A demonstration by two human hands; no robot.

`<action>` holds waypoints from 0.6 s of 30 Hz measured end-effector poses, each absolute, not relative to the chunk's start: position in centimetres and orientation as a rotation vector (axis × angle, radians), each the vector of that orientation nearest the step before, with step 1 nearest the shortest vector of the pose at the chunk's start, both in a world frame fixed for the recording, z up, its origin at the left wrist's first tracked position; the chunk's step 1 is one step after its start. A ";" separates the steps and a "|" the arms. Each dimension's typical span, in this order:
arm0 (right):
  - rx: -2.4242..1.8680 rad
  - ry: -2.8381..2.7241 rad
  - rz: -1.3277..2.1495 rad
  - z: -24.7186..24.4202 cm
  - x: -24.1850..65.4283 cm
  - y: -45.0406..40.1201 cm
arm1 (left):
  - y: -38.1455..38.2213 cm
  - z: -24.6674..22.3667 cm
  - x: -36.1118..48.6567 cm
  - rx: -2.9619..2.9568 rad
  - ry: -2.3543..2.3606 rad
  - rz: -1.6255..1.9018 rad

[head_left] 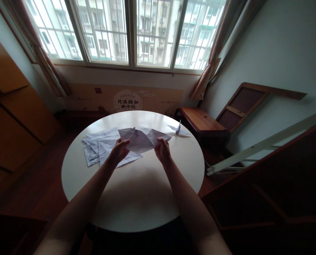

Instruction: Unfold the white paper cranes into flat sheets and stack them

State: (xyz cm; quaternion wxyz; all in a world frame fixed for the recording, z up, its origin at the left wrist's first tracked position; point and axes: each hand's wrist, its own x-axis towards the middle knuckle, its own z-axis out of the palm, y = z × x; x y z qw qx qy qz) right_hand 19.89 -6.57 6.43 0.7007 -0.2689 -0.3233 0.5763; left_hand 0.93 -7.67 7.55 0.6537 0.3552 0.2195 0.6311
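A creased, partly folded sheet of pale paper (138, 141) is held up above the round white table (144, 198). My left hand (120, 150) grips its left side, thumb on top, with a fingertip showing behind the upper edge. At the right end, my right hand (162, 148) pinches the paper between thumb and fingers. Several creased sheets (92, 150) lie overlapping on the table, to the left of and partly behind the held paper. A folded paper bird (178, 130) stands near the table's right back edge.
A low wooden bench (202, 120) stands beyond the table at the right, with a framed panel (243, 102) leaning at the wall. Barred windows and curtains are ahead. Wooden cabinets (25, 120) stand at the left. A large dark slanted panel (280, 191) fills the lower right.
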 end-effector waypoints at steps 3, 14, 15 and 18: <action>-0.611 -0.704 1.263 6.4 20.3 -6.2 | -7.6 7.8 0.5 0.821 0.449 1.429; -0.555 -0.807 1.512 7.8 22.5 -7.4 | -6.4 6.6 -0.5 0.696 0.653 0.832; -0.531 -0.804 1.531 7.8 22.5 -7.4 | -6.6 6.4 -0.3 0.707 0.651 0.780; -0.513 -0.811 1.579 7.8 22.3 -7.4 | -7.2 6.1 0.2 0.745 0.628 0.727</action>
